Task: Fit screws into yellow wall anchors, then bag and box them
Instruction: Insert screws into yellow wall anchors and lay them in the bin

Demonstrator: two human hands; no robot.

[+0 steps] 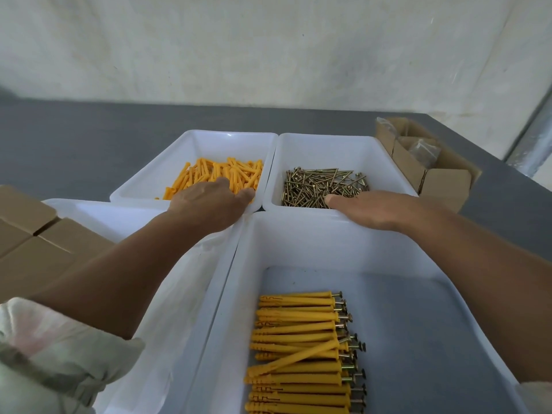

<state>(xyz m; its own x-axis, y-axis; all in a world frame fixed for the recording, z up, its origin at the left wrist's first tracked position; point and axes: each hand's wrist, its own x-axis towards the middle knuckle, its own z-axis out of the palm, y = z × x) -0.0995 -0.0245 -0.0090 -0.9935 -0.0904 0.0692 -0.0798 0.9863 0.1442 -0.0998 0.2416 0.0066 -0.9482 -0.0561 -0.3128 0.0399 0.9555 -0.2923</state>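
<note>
**Picking stage: one anchor, one screw**

Directly below both forearms sits the largest bin, the near tray point(448, 309), holding the assembled anchors point(301, 351) — yellow sleeves stacked roughly parallel with the screw heads all at the right-hand end. Beyond the left hand lies the anchor tray point(140, 186); beyond the right hand, touching it side by side, the screw tray point(385, 162). Cardboard boxes point(424, 162) stand well outside the right hand, and more cartons point(33, 234) lie outside the left forearm.

The loose anchors point(221, 171) are judged light, stiff plastic with ribbed shanks; they should neither slip nor crush. Hold one mid-body with its open collar end left clear for the screw. The screws point(319, 186) are small, hard and smooth, tangled in a pile, with points that can prick; take one by the shank just under the head.

The left hand point(209, 204) reaches palm down into the anchor tray, its fingers curled over the pile and touching it. Whether an anchor is already pinched underneath cannot be told — the fingertips are hidden. The right hand point(373, 210) lies flat and spread over the near rim of the screw tray, thumb tip at the edge of the screw pile, holding nothing visible.
</note>
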